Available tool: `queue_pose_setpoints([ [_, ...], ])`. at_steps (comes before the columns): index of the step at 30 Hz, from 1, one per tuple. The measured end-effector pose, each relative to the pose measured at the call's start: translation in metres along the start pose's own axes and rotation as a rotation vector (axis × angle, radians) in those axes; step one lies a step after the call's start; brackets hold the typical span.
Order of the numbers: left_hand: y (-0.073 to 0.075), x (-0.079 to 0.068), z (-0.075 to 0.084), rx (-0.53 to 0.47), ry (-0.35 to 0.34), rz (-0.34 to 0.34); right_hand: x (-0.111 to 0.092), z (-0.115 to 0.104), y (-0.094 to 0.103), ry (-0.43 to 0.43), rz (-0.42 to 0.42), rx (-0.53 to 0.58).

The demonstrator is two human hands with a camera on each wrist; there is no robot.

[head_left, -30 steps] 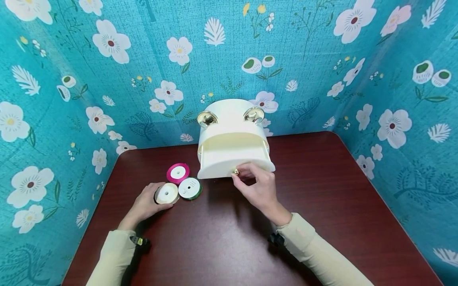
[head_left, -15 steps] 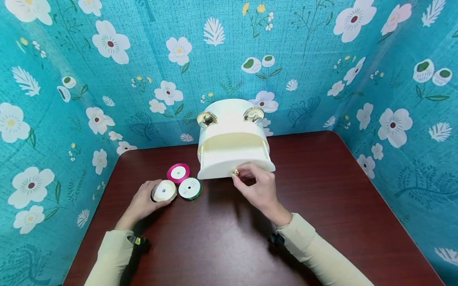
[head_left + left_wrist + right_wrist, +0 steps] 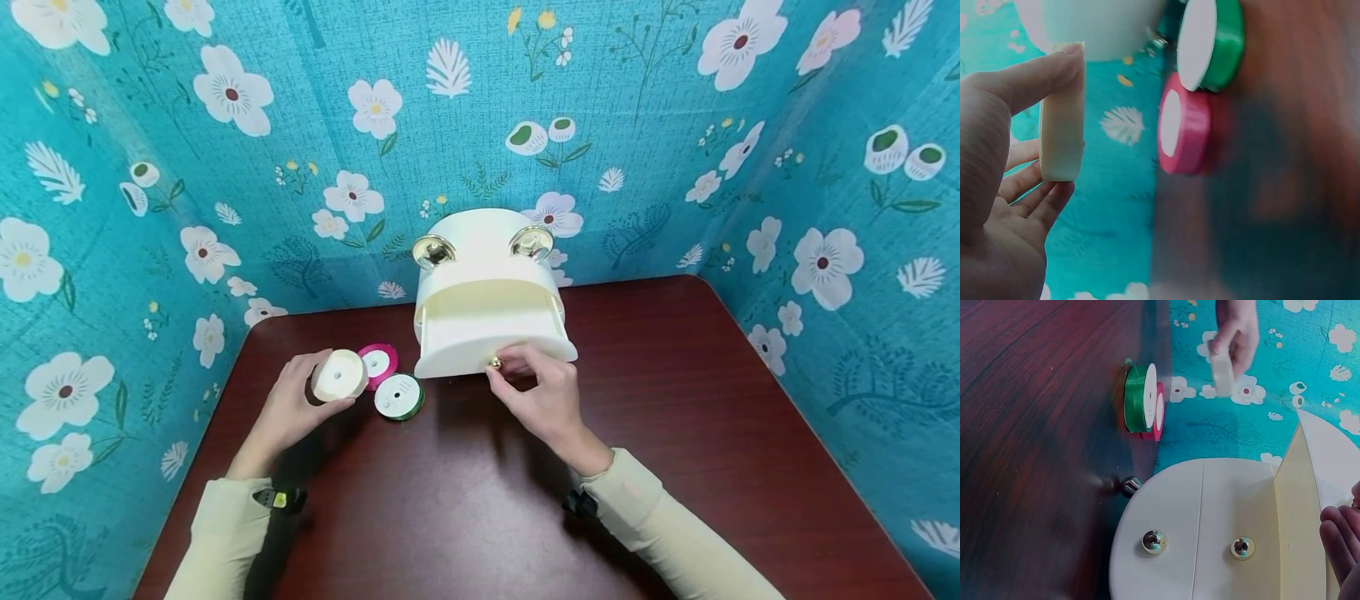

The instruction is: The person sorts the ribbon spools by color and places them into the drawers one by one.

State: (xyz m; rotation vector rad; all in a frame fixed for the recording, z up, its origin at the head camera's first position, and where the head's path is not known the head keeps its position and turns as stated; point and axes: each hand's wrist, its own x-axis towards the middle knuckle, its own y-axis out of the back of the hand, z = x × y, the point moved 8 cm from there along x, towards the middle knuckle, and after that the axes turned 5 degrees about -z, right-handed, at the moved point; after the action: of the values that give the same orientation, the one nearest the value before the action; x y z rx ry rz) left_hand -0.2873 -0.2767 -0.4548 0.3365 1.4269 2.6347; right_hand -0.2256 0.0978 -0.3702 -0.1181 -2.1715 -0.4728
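Observation:
My left hand (image 3: 279,410) holds a cream ribbon spool (image 3: 341,387) between thumb and fingers, up off the table. In the left wrist view the spool (image 3: 1063,134) is edge-on. On the table beside it lie a magenta ribbon spool (image 3: 386,353) and a green ribbon spool (image 3: 401,407), white labels up. With thumb and fingers my right hand (image 3: 545,398) pinches the gold knob (image 3: 496,362) of a pulled-out drawer (image 3: 453,357). The drawer belongs to a white round-topped cabinet (image 3: 483,233); its visible interior shows nothing inside. The right wrist view mostly cuts off my right hand (image 3: 1341,537).
Two shiny gold round pieces (image 3: 434,249) sit on the cabinet's upper part. Lower on its front, the right wrist view shows two gold knobs (image 3: 1155,542). Floral turquoise cloth (image 3: 637,150) walls the dark red table (image 3: 465,517) at the back and sides.
My left hand has drawn the cream spool left, away from the other spools, and lifted it up off the table. The right hand and the drawer stay where they were.

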Motion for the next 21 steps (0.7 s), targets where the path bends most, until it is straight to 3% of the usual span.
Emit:
queue_pose_setpoints([
  [12,0.036,0.017,0.058,-0.026,-0.15,0.119,0.0,0.0,0.0,-0.008,-0.007,0.004],
  [21,0.04,0.03,0.095,-0.015,-0.204,0.095,-0.001,-0.001,0.0,-0.01,-0.015,0.004],
])
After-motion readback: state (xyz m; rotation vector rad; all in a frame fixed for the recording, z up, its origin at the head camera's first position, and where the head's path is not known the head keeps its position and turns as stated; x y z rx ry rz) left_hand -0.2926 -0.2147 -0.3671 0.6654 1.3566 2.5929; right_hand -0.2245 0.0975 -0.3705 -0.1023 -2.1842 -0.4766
